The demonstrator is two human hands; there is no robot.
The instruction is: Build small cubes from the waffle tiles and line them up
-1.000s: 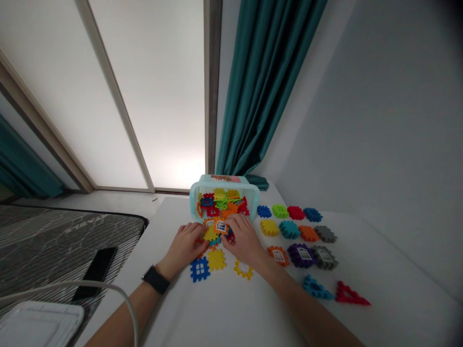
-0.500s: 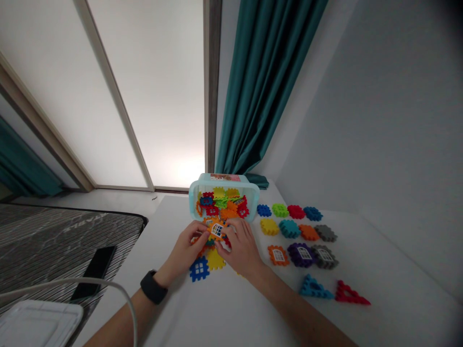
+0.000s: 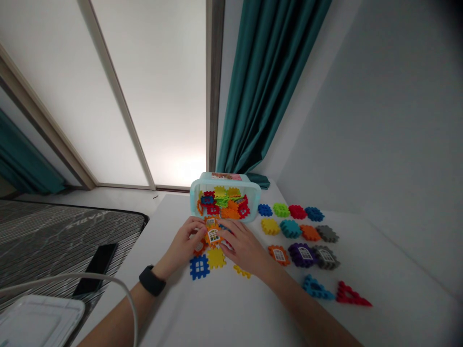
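Note:
An orange building tile with a white window point(image 3: 213, 236) is between my hands, in front of the tub. My left hand point(image 3: 186, 243) pinches its left edge, thumb and fingers together. On the other side, the fingers of my right hand point(image 3: 244, 246) close on its right edge. Further orange tiles lie under and behind it, partly hidden by my fingers. Nearer to me are a yellow tile point(image 3: 216, 258) and a blue window tile point(image 3: 199, 267). Another yellow piece point(image 3: 241, 271) shows beside my right wrist.
A pale-blue tub point(image 3: 256, 195) lies on its side, its mouth towards me, full of coloured tiles. To the right, stacked tiles stand in rows, such as a purple window stack point(image 3: 302, 254), with a blue triangle point(image 3: 317, 287) and a red triangle point(image 3: 350, 295) nearer. A cable point(image 3: 123, 284) crosses the lower left.
The orange window tile has come down slightly towards me and turned straighter, both hands still at it. The yellow piece by my right wrist shows more fully.

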